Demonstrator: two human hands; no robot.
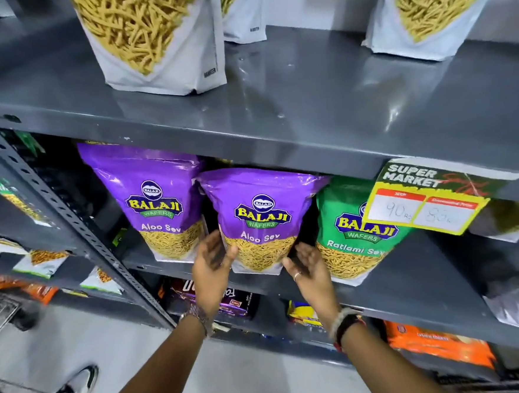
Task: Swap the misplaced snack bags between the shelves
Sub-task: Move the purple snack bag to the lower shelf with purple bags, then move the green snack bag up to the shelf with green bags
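A purple Aloo Sev bag [261,217] stands upright at the front of the middle shelf [435,273]. My left hand [212,261] is at its lower left corner and my right hand [307,262] at its lower right corner. Both hands have fingers spread and lie beside the bag, touching or nearly touching it without gripping. A second purple Aloo Sev bag [151,197] stands to its left and a green Ratlami Sev bag [356,232] to its right. White bags of yellow sev sticks [149,38] [435,9] stand on the upper shelf [307,101].
A yellow supermarket price tag [427,200] hangs from the upper shelf's front edge, over the green bag. Lower shelves hold dark and orange packets [434,340]. A perforated upright post [52,195] runs at left, with a neighbouring rack beyond. A shoe [81,390] is on the floor.
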